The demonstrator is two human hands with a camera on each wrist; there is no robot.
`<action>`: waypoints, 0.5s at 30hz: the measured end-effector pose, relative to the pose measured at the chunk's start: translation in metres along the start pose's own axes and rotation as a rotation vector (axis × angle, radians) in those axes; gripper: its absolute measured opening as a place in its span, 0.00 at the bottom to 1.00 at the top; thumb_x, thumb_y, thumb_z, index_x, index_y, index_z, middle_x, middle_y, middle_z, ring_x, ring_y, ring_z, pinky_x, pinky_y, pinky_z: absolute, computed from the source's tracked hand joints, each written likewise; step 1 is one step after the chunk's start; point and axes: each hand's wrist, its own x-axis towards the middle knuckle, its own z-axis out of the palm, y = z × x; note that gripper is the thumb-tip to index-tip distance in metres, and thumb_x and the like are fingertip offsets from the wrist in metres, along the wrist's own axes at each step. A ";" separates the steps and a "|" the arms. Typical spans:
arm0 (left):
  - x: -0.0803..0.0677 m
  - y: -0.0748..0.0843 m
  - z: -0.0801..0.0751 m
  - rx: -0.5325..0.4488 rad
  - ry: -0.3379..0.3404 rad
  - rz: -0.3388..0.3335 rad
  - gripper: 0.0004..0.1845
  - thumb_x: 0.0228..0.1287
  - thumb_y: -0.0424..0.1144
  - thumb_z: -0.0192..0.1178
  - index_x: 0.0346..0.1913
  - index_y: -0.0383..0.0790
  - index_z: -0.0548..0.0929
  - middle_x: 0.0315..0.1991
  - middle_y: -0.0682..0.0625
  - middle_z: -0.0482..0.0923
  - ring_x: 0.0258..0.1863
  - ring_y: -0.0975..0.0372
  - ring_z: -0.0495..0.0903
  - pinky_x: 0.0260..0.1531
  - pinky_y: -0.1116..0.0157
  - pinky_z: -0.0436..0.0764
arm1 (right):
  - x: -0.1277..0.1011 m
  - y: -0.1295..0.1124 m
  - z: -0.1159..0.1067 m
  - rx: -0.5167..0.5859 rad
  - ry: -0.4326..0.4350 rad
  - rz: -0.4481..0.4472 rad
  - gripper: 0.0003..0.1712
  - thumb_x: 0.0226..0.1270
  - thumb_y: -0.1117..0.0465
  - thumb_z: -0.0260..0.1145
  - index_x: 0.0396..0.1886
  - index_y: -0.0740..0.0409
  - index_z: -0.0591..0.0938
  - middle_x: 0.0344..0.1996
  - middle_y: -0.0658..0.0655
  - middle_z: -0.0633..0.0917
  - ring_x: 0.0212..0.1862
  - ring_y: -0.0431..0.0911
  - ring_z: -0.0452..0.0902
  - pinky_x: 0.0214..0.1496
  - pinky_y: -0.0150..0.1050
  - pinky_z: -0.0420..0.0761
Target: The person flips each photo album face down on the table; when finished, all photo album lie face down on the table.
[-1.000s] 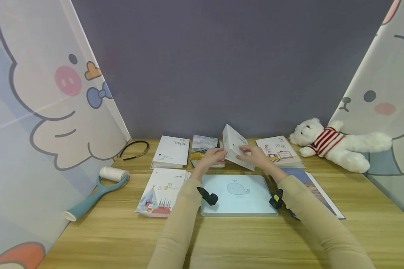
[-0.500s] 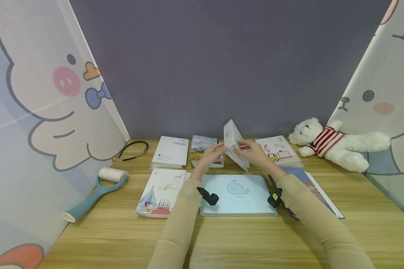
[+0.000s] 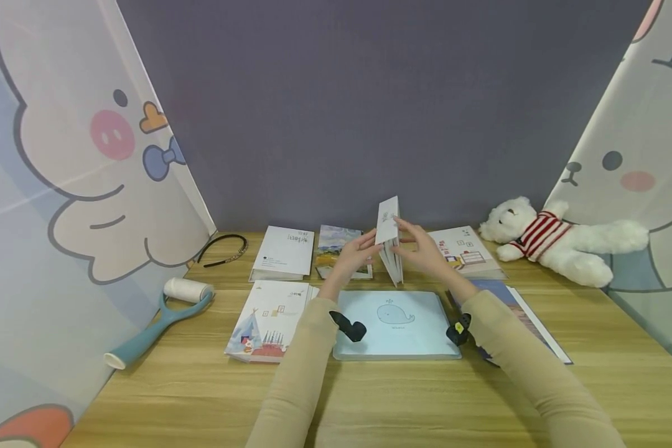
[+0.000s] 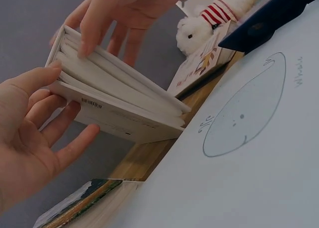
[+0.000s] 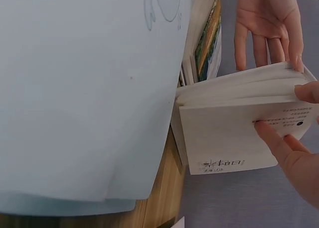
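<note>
A white book stands nearly upright on its edge above the far side of the pale blue whale notebook. My left hand holds its left cover, with the thumb on the page edges and the fingers under the cover. From the other side my right hand grips it, fingers on the printed cover. In the left wrist view the book fans slightly open between the two hands. The whale notebook lies flat beneath.
Other books lie around: a white one, a painted-cover one, a tent-picture one, a furniture-picture one and a blue one. A lint roller and a headband lie left, a teddy bear right.
The white book has swung from a slant to nearly upright between my hands, which turned with it. Nothing else on the table has moved.
</note>
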 end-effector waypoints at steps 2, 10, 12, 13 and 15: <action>-0.001 0.001 0.000 -0.004 -0.002 -0.001 0.31 0.62 0.46 0.62 0.68 0.57 0.65 0.67 0.52 0.66 0.62 0.57 0.72 0.59 0.51 0.73 | -0.001 0.000 -0.001 -0.009 -0.005 0.004 0.37 0.65 0.61 0.64 0.72 0.49 0.61 0.63 0.68 0.65 0.58 0.67 0.70 0.50 0.55 0.80; -0.001 0.000 0.002 0.003 -0.019 0.016 0.32 0.62 0.48 0.62 0.69 0.56 0.65 0.68 0.53 0.65 0.63 0.57 0.71 0.61 0.50 0.71 | -0.006 0.008 -0.003 0.036 -0.035 0.017 0.33 0.67 0.61 0.62 0.70 0.54 0.63 0.64 0.67 0.64 0.59 0.67 0.69 0.53 0.55 0.78; 0.000 0.000 0.004 0.026 -0.025 0.031 0.32 0.63 0.48 0.61 0.69 0.53 0.65 0.68 0.51 0.66 0.63 0.57 0.70 0.61 0.49 0.70 | -0.007 0.010 -0.005 0.042 -0.044 0.027 0.33 0.67 0.59 0.61 0.70 0.55 0.63 0.64 0.67 0.64 0.60 0.66 0.68 0.53 0.56 0.78; 0.001 -0.001 0.005 0.031 -0.025 0.035 0.32 0.63 0.48 0.60 0.69 0.51 0.65 0.67 0.50 0.67 0.63 0.56 0.70 0.61 0.49 0.70 | -0.008 0.010 -0.007 0.040 -0.049 0.039 0.33 0.68 0.58 0.61 0.70 0.54 0.62 0.65 0.66 0.64 0.60 0.65 0.69 0.53 0.56 0.78; 0.002 0.000 0.008 0.039 -0.030 0.034 0.31 0.65 0.51 0.57 0.68 0.46 0.66 0.66 0.48 0.68 0.64 0.54 0.69 0.61 0.49 0.70 | -0.009 0.005 -0.010 0.044 -0.057 0.066 0.33 0.68 0.55 0.60 0.69 0.56 0.62 0.66 0.67 0.63 0.60 0.65 0.68 0.53 0.58 0.77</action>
